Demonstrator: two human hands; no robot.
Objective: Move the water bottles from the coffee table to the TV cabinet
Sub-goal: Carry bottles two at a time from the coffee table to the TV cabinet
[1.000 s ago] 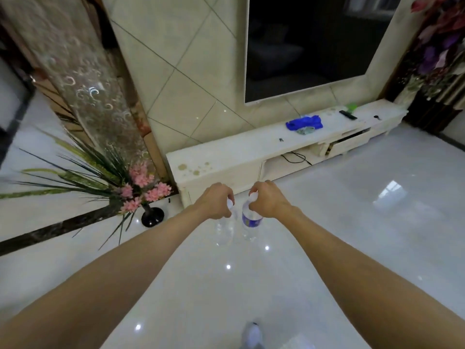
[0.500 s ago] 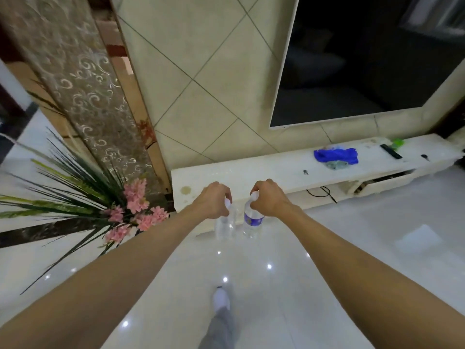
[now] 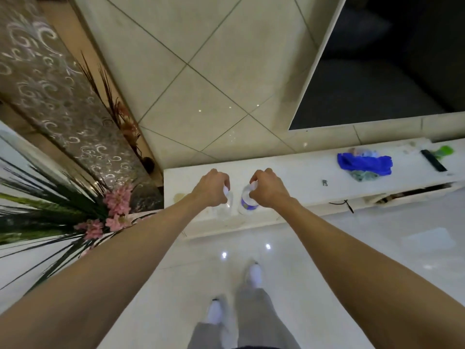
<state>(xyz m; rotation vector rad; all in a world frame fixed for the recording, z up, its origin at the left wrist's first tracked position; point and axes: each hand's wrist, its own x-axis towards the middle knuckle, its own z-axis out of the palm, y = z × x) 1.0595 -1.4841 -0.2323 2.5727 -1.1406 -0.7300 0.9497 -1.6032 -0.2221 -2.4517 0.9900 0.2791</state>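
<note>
Above the cabinet's (image 3: 289, 177) left edge, hands (image 3: 212, 188) (image 3: 268, 190) grip two bottles (image 3: 247, 201).

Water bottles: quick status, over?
Left hand grips clear bottle, right hand grips blue-label bottle. Both over TV cabinet left end. Nothing blocking there.

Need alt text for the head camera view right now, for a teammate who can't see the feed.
Each hand grips a water bottle by its top over the left end of the white TV cabinet: left hand on a clear bottle, right hand on a blue-labelled bottle. A blue cloth and black remote lie further right.
</note>
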